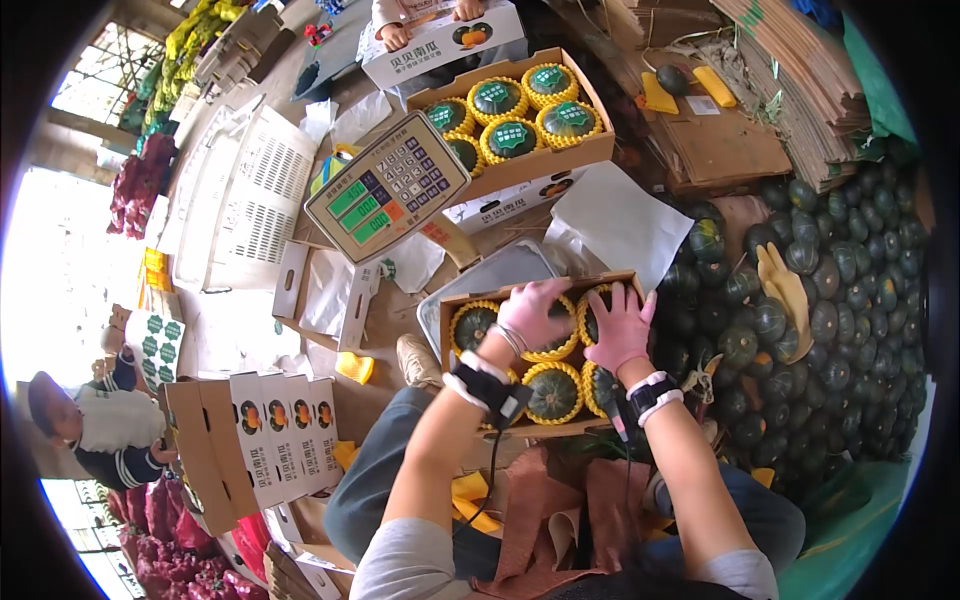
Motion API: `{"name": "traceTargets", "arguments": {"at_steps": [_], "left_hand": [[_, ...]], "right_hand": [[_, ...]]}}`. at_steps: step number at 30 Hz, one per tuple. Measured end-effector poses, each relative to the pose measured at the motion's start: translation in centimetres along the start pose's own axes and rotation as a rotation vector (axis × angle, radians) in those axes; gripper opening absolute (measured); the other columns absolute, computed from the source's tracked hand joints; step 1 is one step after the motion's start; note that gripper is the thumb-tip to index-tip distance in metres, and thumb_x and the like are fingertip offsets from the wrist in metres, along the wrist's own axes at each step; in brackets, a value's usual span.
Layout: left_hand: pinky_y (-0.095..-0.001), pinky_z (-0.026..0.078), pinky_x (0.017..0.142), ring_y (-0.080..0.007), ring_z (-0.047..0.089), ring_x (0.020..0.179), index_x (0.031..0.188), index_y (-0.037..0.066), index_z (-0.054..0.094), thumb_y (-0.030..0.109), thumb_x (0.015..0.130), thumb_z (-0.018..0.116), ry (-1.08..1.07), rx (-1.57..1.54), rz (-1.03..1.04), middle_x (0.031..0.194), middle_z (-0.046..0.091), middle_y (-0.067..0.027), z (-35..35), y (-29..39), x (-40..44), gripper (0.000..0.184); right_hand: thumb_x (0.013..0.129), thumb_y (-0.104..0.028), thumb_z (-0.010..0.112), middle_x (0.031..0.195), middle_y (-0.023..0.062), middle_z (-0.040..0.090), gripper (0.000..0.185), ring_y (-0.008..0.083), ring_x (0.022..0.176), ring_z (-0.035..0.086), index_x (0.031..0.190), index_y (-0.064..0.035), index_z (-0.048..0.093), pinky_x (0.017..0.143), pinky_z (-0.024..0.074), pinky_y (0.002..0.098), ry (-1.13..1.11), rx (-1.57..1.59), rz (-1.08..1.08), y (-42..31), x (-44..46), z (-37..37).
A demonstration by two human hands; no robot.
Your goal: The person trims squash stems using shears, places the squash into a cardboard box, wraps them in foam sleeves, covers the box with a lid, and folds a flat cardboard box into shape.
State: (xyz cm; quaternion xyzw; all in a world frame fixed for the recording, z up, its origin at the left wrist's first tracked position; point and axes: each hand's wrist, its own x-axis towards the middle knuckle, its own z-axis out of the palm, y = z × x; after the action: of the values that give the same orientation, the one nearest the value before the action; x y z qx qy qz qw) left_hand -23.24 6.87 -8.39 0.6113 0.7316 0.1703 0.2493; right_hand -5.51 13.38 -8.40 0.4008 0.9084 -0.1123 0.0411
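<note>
A cardboard box (520,433) in front of me holds several dark green pumpkins, each in a yellow foam net. My left hand (536,318), in a pink glove, reaches over the back row and touches a netted pumpkin (556,346); its fingers are apart and slightly bent. In a matching glove, my right hand (618,332) lies spread on the pumpkin at the back right corner (596,306), partly hiding it. Nearer to me in the box, a netted pumpkin (553,392) shows in full. Dark straps with small devices circle both wrists.
Behind the box stands a scale display (388,187), near a second box of labelled pumpkins (510,138). Loose pumpkins (800,300) are heaped at the right, with a yellow glove (783,300) on them. White cartons (285,440) and a person (100,430) are at the left. Another person's hands (396,36) rest on a carton.
</note>
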Motion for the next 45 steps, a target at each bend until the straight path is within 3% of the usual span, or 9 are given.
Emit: {"name": "traceTargets", "arguments": {"at_steps": [1,2,6,18,29,36,40,42,45], "left_hand": [[-0.0364,0.05,0.081,-0.0302,0.065,0.081,0.129,0.008,0.044,0.026,0.07,0.069,0.007,-0.188,-0.136,0.089,0.065,-0.018,-3.3,1.5,1.1,0.067],[-0.0397,0.051,0.076,-0.0332,0.064,0.08,0.13,0.009,0.042,0.02,0.073,0.063,0.179,-0.227,-0.056,0.088,0.065,-0.0186,-4.3,-0.2,2.7,0.062],[-0.0442,0.047,0.078,-0.0395,0.06,0.09,0.136,0.016,0.032,0.014,0.076,0.051,0.178,0.12,-0.391,0.096,0.062,-0.0233,-10.9,0.2,9.2,0.063],[-0.0415,0.046,0.086,-0.0346,0.059,0.101,0.141,0.012,0.021,0.009,0.079,0.05,0.042,0.229,-0.577,0.107,0.06,-0.0222,-11.5,-0.1,14.7,0.069],[-0.0435,0.045,0.087,-0.0379,0.058,0.099,0.135,0.016,0.03,0.01,0.076,0.054,0.218,0.095,-0.493,0.109,0.059,-0.0229,-11.8,0.3,14.8,0.064],[-0.0393,0.044,0.089,-0.036,0.056,0.104,0.136,0.017,0.033,0.01,0.077,0.052,0.154,0.134,-0.428,0.11,0.059,-0.0237,-10.9,-2.0,13.5,0.063],[-0.0412,0.047,0.083,-0.0374,0.059,0.096,0.143,0.014,0.01,0.023,0.078,0.057,-0.021,0.219,-0.491,0.104,0.06,-0.0268,-11.4,1.6,10.9,0.081],[-0.0407,0.049,0.077,-0.0364,0.062,0.09,0.143,0.01,0.001,0.03,0.078,0.059,0.029,0.191,-0.36,0.098,0.062,-0.0241,-10.0,3.5,7.6,0.089],[-0.0392,0.049,0.079,-0.0348,0.062,0.091,0.142,0.008,0.012,0.032,0.076,0.062,-0.098,0.14,-0.124,0.101,0.061,-0.0225,-7.0,4.8,0.2,0.085]], "right_hand": [[0.05,-0.035,0.078,0.127,0.0163,0.038,0.084,0.0354,0.122,0.035,0.126,-0.0256,0.042,0.104,0.0118,0.0601,0.013,0.019,-0.018,0.1,0.0,0.1],[0.051,-0.036,0.078,0.128,0.0157,0.037,0.085,0.0348,0.122,0.034,0.127,-0.0265,0.041,0.104,0.0126,0.0593,0.004,-0.005,-0.005,-0.1,-0.1,-0.1],[0.052,-0.038,0.079,0.132,0.0148,0.032,0.091,0.0325,0.124,0.03,0.131,-0.026,0.037,0.107,0.0106,0.0539,-0.035,0.021,0.012,-0.1,0.0,-0.2],[0.05,-0.035,0.08,0.133,0.0153,0.031,0.093,0.0347,0.125,0.03,0.131,-0.028,0.035,0.106,0.0124,0.0554,-0.022,0.072,0.014,0.2,0.3,0.6],[0.051,-0.035,0.079,0.135,0.0151,0.03,0.092,0.0346,0.126,0.029,0.132,-0.028,0.035,0.106,0.0119,0.0557,-0.026,0.078,0.02,0.3,0.3,0.7],[0.055,-0.035,0.078,0.135,0.0161,0.03,0.091,0.0356,0.126,0.029,0.134,-0.0263,0.032,0.107,0.0101,0.0557,-0.051,0.066,0.013,0.0,0.1,0.1],[0.065,-0.04,0.072,0.141,0.0194,0.027,0.09,0.0359,0.134,0.02,0.14,-0.0227,0.026,0.106,0.0022,0.0599,-0.115,-0.084,0.045,-1.0,-0.2,-0.6],[0.067,-0.038,0.07,0.142,0.0189,0.026,0.087,0.0352,0.134,0.02,0.14,-0.0184,0.026,0.106,0.0012,0.0611,0.145,-0.226,0.095,-1.4,-0.8,3.0],[0.069,-0.031,0.068,0.141,0.0172,0.029,0.079,0.0335,0.131,0.027,0.136,-0.0102,0.031,0.106,0.01,0.0599,0.075,0.117,0.128,-2.2,-4.6,0.1]]}}
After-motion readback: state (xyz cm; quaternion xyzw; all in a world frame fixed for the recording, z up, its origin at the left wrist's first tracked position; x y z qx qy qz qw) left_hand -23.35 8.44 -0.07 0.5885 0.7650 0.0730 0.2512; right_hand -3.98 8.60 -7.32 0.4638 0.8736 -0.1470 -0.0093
